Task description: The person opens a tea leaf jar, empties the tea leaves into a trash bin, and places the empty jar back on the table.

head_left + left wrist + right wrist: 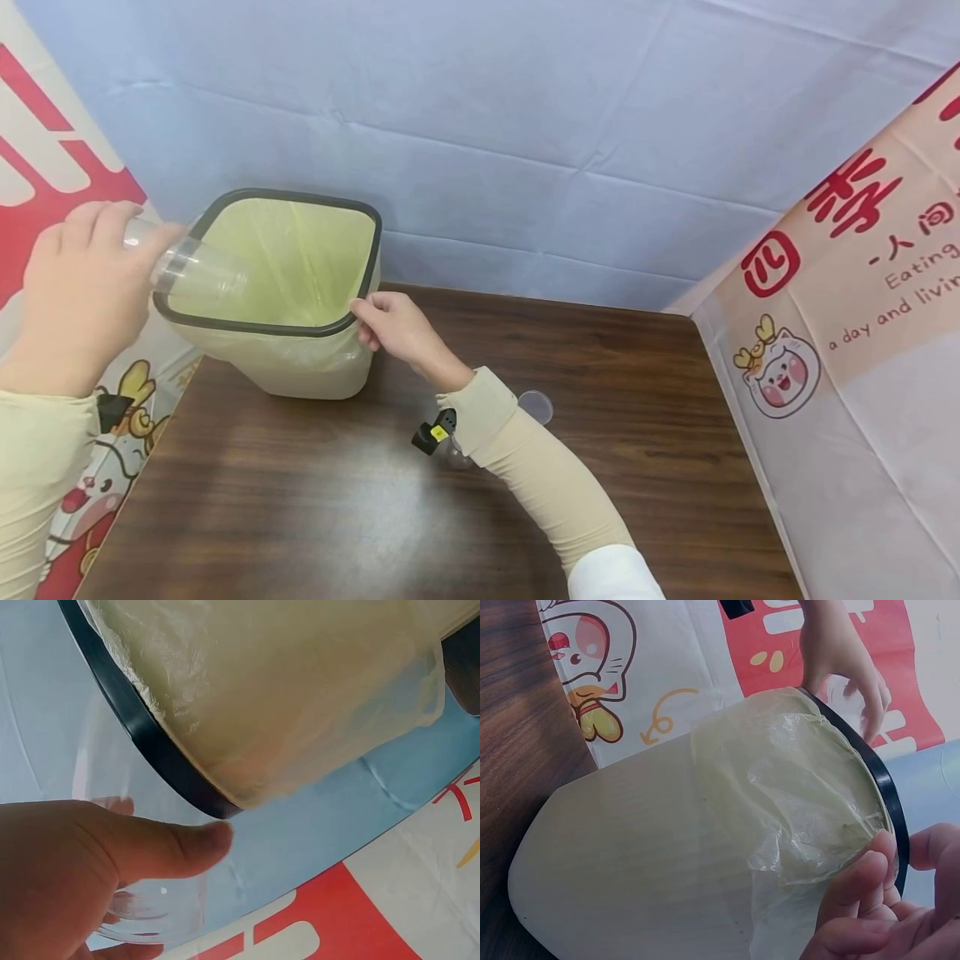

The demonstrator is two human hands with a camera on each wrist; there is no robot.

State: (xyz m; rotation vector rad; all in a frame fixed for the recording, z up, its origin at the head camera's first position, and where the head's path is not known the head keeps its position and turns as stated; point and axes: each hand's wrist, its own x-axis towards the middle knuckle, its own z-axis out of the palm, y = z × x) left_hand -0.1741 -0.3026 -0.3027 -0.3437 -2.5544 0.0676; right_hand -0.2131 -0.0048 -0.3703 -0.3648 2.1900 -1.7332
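Note:
A pale trash bin (315, 382) with a black rim (247, 327) stands upright on the table, lined with a thin yellowish plastic bag (300, 250) folded over its edge. My left hand (90, 283) grips a clear plastic cup (198, 275), which tilts over the bin's left rim with one end inside the opening. In the left wrist view, the thumb (187, 846) lies across the cup, just beneath the black rim. On the near right corner, my right hand (397, 325) pinches the rim and bag edge between thumb and fingers.
On the brown wooden table (600, 500) lies a round clear lid (536, 407), right of my right forearm. Another small clear item (459, 456) is partly hidden beneath that wrist. A light blue cloth wall (480, 167) rises behind the bin, and printed panels (795, 350) flank both sides.

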